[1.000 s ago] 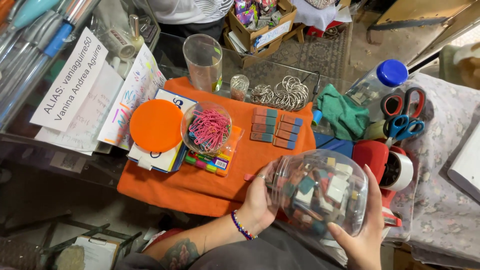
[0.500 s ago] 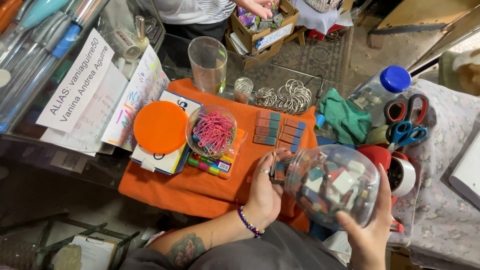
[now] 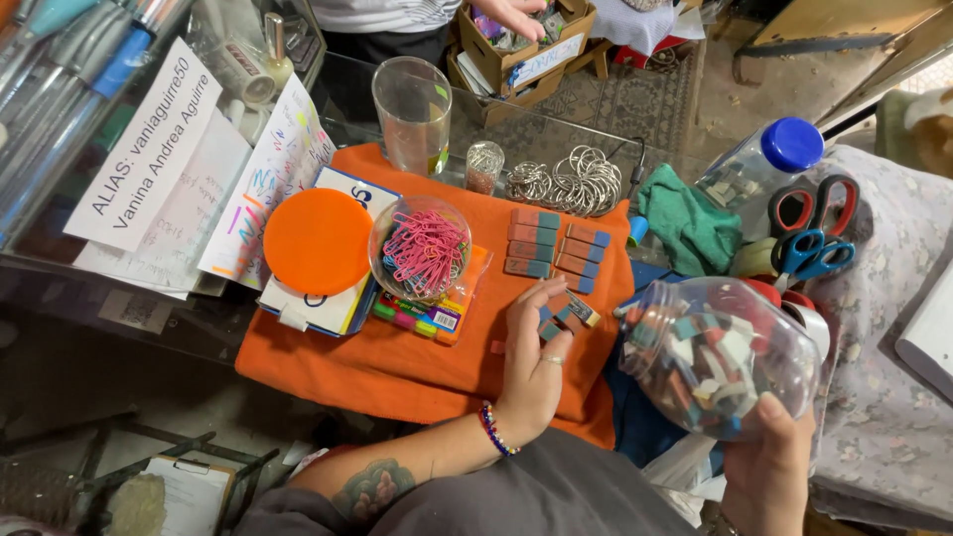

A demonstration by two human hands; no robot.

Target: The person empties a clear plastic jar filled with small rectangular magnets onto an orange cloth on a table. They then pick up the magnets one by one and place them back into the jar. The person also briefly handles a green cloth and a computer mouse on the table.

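My right hand (image 3: 769, 462) grips the base of a clear plastic jar (image 3: 715, 357) full of small coloured erasers. The jar lies tilted with its mouth toward the left. My left hand (image 3: 531, 362) rests flat on the orange cloth (image 3: 397, 362), fingers spread over a few loose erasers (image 3: 568, 313). Just beyond them, two neat rows of red-and-blue erasers (image 3: 556, 248) lie on the cloth.
A glass bowl of pink paper clips (image 3: 422, 253), an orange lid (image 3: 318, 241), a drinking glass (image 3: 412, 114) and metal rings (image 3: 576, 184) sit around. Scissors (image 3: 809, 233), a blue-capped bottle (image 3: 764, 164) and a green rag (image 3: 690, 223) lie right. Another person's hand (image 3: 511, 15) reaches into a cardboard box (image 3: 526, 55).
My left hand has come off the jar's mouth and gone down onto the cloth with a few erasers under it. The jar has shifted right in my right hand.
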